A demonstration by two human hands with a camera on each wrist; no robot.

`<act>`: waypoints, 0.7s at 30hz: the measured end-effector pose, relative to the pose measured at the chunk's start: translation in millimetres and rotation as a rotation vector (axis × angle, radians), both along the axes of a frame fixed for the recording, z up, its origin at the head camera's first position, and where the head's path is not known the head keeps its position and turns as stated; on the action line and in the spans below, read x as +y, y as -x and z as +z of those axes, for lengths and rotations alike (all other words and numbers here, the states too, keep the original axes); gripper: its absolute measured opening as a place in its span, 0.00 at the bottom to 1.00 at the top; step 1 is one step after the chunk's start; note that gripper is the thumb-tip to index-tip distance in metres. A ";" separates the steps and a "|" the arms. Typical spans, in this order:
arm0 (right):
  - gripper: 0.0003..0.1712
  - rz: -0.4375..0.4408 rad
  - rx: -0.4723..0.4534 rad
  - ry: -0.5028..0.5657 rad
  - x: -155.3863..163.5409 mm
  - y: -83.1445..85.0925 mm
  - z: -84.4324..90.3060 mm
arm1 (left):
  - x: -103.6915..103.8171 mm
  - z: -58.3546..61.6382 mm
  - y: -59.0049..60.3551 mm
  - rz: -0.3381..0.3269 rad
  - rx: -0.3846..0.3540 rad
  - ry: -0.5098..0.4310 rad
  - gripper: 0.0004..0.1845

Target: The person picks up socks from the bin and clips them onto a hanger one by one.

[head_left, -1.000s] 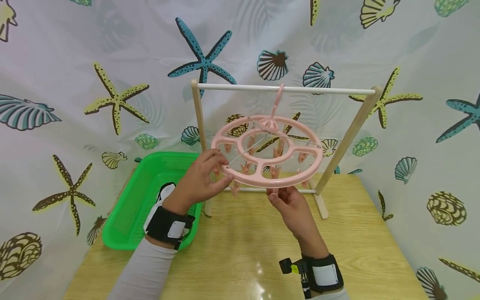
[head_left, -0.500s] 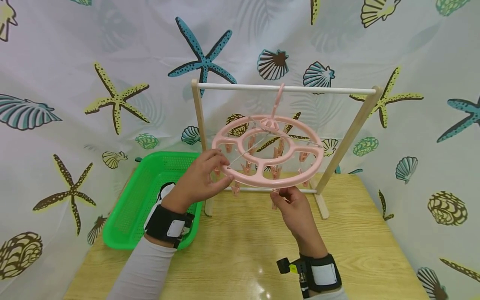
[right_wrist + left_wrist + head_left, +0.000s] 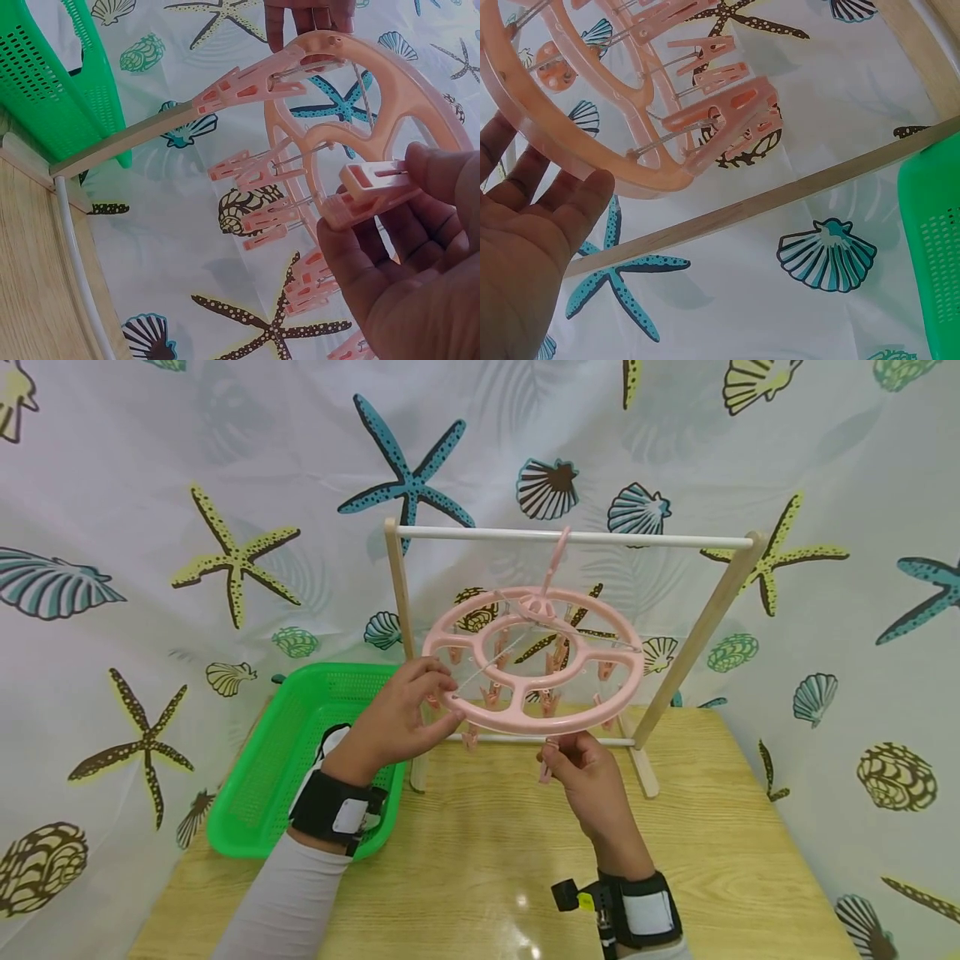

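You are steadying the pink hanger ring (image 3: 534,653), which is hanging from the wooden rack (image 3: 572,537), with your left hand (image 3: 393,722) curled on its near-left rim. Your right hand (image 3: 588,777) is pinching a clip (image 3: 369,190) under the front edge; keep the ring level while squeezing it.

no readable text, labels, brands or numbers on anything in view
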State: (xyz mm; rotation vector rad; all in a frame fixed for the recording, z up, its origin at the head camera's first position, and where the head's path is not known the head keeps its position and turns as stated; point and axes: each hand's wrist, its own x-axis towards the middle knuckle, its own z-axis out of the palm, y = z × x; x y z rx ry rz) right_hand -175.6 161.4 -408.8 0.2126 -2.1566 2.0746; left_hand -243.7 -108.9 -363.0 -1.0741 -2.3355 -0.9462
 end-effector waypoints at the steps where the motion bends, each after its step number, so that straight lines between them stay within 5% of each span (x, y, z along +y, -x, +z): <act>1: 0.08 0.002 -0.003 0.008 -0.3 -0.1 -0.2 | -0.5 -0.4 -0.2 0.004 0.000 0.003 0.16; 10: 0.08 -0.008 -0.028 0.021 -0.4 1.0 -4.4 | -19.3 -18.2 1.0 0.091 -0.107 0.012 0.16; 21: 0.06 -0.022 -0.029 0.019 0.2 0.5 -8.7 | -83.0 -71.0 38.8 0.416 -0.546 -0.008 0.19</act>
